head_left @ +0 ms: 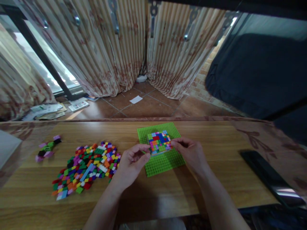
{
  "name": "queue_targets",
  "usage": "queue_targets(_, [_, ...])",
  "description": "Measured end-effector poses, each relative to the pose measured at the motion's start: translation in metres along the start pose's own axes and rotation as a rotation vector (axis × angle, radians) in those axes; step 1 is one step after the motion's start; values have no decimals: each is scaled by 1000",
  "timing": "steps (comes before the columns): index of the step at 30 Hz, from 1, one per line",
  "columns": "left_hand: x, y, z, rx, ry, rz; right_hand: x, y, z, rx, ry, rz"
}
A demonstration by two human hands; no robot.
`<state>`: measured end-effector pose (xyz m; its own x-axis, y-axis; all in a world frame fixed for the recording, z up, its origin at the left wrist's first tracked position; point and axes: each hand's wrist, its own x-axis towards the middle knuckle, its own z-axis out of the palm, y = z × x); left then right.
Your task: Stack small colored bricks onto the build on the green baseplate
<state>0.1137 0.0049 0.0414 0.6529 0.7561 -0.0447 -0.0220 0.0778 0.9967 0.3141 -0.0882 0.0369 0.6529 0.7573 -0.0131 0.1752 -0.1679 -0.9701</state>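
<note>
A green baseplate (165, 161) lies on the wooden table (216, 179). On it stands a square block of many-coloured bricks (159, 142). My left hand (130, 163) pinches the block's left edge with thumb and forefinger. My right hand (189, 151) grips its right edge, fingers curled against it. Both hands rest on or just above the baseplate.
A heap of loose coloured bricks (87, 167) lies left of my left hand. A small purple, green and black brick cluster (48, 148) sits further left. A dark phone (271, 179) lies at the right. Beyond the table's far edge are tiled floor, papers and curtains.
</note>
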Motion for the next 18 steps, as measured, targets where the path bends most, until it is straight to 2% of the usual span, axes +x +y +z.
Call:
queue_targets(11, [-1, -1, 1, 8, -8, 22, 1, -4, 5, 115, 9, 39])
queue_targets(18, [0, 0, 4, -37, 6, 25, 3, -2, 4, 292, -59, 230])
